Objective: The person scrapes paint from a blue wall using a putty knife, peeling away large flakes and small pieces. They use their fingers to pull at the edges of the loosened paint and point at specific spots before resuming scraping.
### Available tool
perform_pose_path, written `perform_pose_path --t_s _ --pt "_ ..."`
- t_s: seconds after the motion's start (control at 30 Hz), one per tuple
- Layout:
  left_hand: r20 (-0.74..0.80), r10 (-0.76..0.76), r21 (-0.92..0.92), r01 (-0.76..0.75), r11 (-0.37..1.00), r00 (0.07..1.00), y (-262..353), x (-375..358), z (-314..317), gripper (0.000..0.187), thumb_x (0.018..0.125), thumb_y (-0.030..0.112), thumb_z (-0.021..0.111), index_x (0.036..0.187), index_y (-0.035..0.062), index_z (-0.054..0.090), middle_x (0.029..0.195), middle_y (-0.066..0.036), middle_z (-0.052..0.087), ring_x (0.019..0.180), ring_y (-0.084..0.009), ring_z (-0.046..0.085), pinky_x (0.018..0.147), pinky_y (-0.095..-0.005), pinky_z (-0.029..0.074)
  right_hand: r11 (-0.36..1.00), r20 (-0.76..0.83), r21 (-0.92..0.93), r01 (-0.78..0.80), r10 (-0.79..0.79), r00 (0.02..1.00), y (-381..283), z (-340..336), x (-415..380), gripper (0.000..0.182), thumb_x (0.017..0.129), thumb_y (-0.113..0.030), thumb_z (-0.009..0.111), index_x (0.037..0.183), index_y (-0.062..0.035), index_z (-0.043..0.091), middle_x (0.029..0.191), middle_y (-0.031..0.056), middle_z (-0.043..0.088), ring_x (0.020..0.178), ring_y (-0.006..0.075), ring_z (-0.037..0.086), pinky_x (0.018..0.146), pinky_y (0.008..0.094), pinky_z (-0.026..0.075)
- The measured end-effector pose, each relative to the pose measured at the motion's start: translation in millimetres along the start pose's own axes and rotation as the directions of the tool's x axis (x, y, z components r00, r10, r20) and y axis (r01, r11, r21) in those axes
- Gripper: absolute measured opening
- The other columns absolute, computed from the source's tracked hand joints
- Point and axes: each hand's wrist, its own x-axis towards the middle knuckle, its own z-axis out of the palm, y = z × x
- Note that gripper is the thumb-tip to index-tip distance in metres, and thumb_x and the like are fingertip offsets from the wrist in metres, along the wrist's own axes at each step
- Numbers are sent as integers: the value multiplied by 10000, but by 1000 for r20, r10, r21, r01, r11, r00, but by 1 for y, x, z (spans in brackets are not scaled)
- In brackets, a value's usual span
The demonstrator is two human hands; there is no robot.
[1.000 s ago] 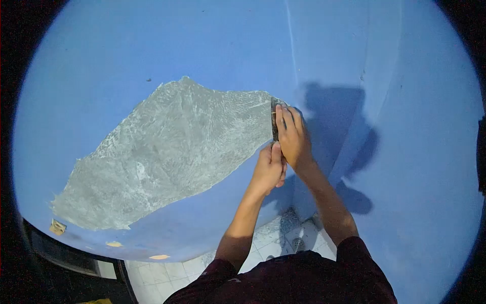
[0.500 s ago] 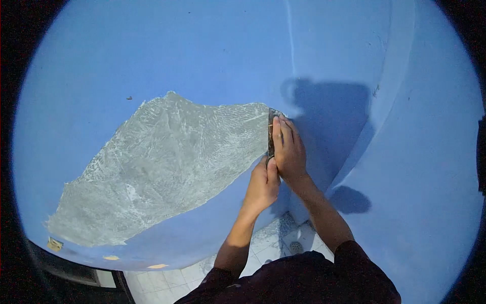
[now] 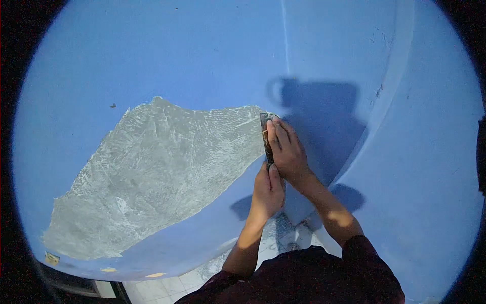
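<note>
A putty knife (image 3: 265, 133) with a wide, dark, stained blade lies against the blue wall, at the right end of a rough grey plaster patch (image 3: 157, 172). My left hand (image 3: 268, 191) is closed around its handle from below, thumb up along it; the handle is mostly hidden. Over the blade, my right hand (image 3: 289, 154) grips and presses with its fingers lying along the blade's right side. The patch has white streaks and a ragged upper edge. Some grey plaster shows just past the blade's top corner.
The blue wall (image 3: 202, 55) meets another blue wall (image 3: 425, 177) at a corner on the right. Shadows fall beside my hands. Below are pale floor tiles (image 3: 162, 290), a drain (image 3: 292, 247) and a dark frame at lower left. Small pale spots mark the wall's lower part.
The blade has shifted slightly left and down and leans more, with both hands still on it. My view has moved a little, so the patch appears lower and further left.
</note>
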Motion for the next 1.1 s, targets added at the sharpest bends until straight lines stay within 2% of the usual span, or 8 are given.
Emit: perform_pose_path --t_s 0.17,0.2,0.27,0.3,0.4,0.6,0.77,1.1 --pt "121 -242 -18 246 969 963 25 1 -20 260 1078 179 348 1023 -14 512 649 -42 524 514 -129 510 495 -311 418 999 -51 -39 -27 25 998 -10 7 1 534 841 -49 557 1341 126 488 1297 255 551 1239 373 525 1050 413 478" --pt "121 -232 -16 235 972 965 16 4 -18 260 1078 179 348 1023 -14 512 649 -42 524 514 -129 510 495 -311 418 997 -75 -61 -41 36 997 -10 10 2 533 838 -45 558 1338 126 489 1302 255 547 1234 373 527 1049 411 479" --pt "26 88 116 -90 989 996 -3 8 -10 269 1078 179 343 1048 -29 511 622 -46 526 455 -140 498 445 -328 419 999 -98 -48 -23 18 995 -6 10 3 537 834 -42 559 1340 124 487 1304 256 545 1230 374 528 1047 414 479" --pt "32 92 112 -95 989 995 -2 8 -9 269 1078 179 343 1048 -29 511 622 -46 526 455 -140 498 445 -328 419 1000 -106 -30 -4 1 994 -4 8 2 541 830 -39 560 1341 123 486 1306 257 543 1225 376 530 1044 416 480" --pt "71 -11 18 10 1000 997 8 3 -12 279 1074 182 353 1048 -40 520 599 -55 522 407 -156 477 403 -350 412 995 -72 41 -86 89 993 -9 7 1 560 838 -4 614 1374 78 474 1313 241 531 1244 395 514 1036 461 478" --pt "64 -13 191 1 982 998 31 4 -20 329 1080 252 346 1030 -23 519 589 -55 509 409 -155 478 390 -331 396 991 -127 55 -126 132 983 -16 12 3 555 867 -35 568 1396 85 450 1337 249 515 1258 406 500 1053 459 462" --pt "83 -175 -77 181 980 981 40 -7 -20 374 1085 320 384 947 9 539 571 -19 469 379 -132 426 345 -310 335 991 -155 78 -113 124 980 -19 4 4 552 870 -39 548 1399 85 450 1330 240 529 1257 406 501 1054 456 460" --pt "48 -140 -127 145 981 989 24 -6 -3 363 1091 334 357 992 22 514 561 -15 446 363 -123 402 331 -298 328 994 -96 68 -90 96 991 -13 -3 3 539 875 -61 510 1395 73 463 1309 228 552 1240 377 523 1054 425 463"
